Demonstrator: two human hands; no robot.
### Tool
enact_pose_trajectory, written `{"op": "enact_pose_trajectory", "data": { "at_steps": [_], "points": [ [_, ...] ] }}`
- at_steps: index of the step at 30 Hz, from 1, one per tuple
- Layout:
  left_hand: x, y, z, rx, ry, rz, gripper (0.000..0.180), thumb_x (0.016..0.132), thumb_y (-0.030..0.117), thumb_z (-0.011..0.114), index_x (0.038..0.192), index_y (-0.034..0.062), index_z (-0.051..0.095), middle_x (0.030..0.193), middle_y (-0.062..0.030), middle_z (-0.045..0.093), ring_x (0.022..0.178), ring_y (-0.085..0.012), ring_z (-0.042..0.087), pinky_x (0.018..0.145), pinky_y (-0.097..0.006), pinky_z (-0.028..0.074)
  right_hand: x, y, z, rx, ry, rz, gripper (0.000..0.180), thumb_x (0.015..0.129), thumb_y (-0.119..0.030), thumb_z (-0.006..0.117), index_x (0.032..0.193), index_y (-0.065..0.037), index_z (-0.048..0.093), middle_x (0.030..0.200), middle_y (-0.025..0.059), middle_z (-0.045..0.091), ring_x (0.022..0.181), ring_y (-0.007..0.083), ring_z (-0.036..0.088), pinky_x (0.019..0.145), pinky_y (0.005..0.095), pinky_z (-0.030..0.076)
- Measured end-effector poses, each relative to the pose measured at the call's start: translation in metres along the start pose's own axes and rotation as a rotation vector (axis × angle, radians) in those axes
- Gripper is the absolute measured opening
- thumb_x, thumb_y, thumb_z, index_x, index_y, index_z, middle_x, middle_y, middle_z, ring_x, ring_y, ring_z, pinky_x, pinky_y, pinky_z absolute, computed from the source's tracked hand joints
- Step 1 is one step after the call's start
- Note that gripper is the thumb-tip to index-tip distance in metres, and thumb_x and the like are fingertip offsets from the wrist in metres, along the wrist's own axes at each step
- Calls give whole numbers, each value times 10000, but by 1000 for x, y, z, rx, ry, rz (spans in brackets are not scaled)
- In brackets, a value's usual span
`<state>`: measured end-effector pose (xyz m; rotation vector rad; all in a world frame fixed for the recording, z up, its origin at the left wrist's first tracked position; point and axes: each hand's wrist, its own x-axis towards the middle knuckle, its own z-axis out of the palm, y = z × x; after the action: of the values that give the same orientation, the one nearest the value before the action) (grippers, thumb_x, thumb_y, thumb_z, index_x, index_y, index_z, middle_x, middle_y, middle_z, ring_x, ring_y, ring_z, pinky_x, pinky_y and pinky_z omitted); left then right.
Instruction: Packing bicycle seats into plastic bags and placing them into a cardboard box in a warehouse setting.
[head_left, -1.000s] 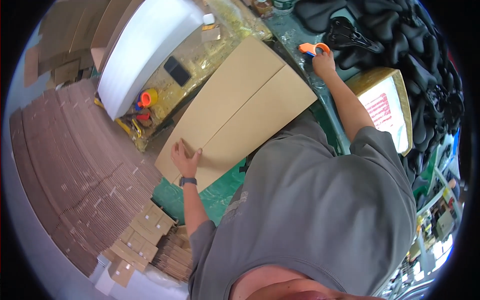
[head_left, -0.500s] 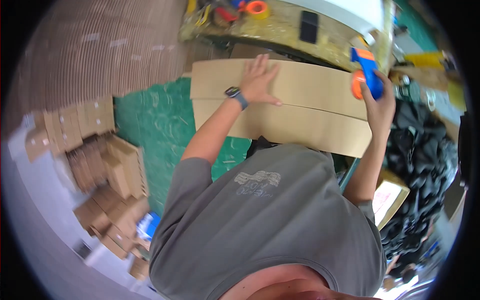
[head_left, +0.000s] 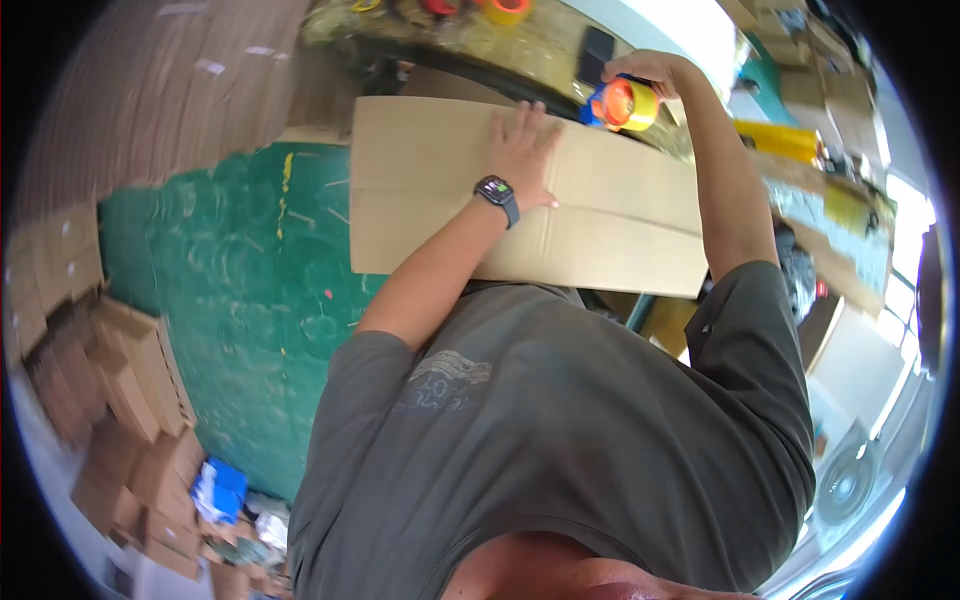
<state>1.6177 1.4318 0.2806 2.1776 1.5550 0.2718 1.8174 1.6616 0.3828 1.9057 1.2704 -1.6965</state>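
Observation:
A flat, folded cardboard box [head_left: 430, 200] lies in front of me over the green floor and the table edge. My left hand [head_left: 522, 148], with a dark watch on the wrist, presses flat on the cardboard near its middle seam. My right hand [head_left: 650, 72] is raised at the box's far right edge and grips a tape dispenser [head_left: 622, 103] with an orange frame, a blue handle and a yellowish roll. The dispenser sits at the top edge of the cardboard.
A cluttered worktable [head_left: 520, 45] with tape rolls and a dark phone [head_left: 597, 48] runs along the top. Stacks of flat cardboard [head_left: 190, 90] fill the upper left. Small made-up boxes [head_left: 120, 400] pile at the lower left on the green floor [head_left: 230, 260].
The view has swung round over the second. My right hand has carried the tape dispenser from the table to the cardboard's far edge. My left hand stays pressed on the cardboard.

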Motion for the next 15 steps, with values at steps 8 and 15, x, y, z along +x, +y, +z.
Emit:
{"op": "enact_pose_trajectory", "data": {
  "at_steps": [8,15],
  "points": [
    [14,2,-9,50,4,58,1202,614,632,902,1615,185,409,1702,-234,259,1583,-414,213,1257,-678,113,-122,199,222,-141,978,-423,463,863,-343,805,1186,-14,760,810,237,659,739,407,672,682,485,544],
    [20,8,-9,157,-75,84,1238,657,685,858,1654,182,324,1698,-269,233,1588,-435,169,1235,-708,94,-213,277,334,33,723,-153,427,866,-242,790,1244,-53,730,935,223,604,796,406,669,734,465,573]
  ]
}}
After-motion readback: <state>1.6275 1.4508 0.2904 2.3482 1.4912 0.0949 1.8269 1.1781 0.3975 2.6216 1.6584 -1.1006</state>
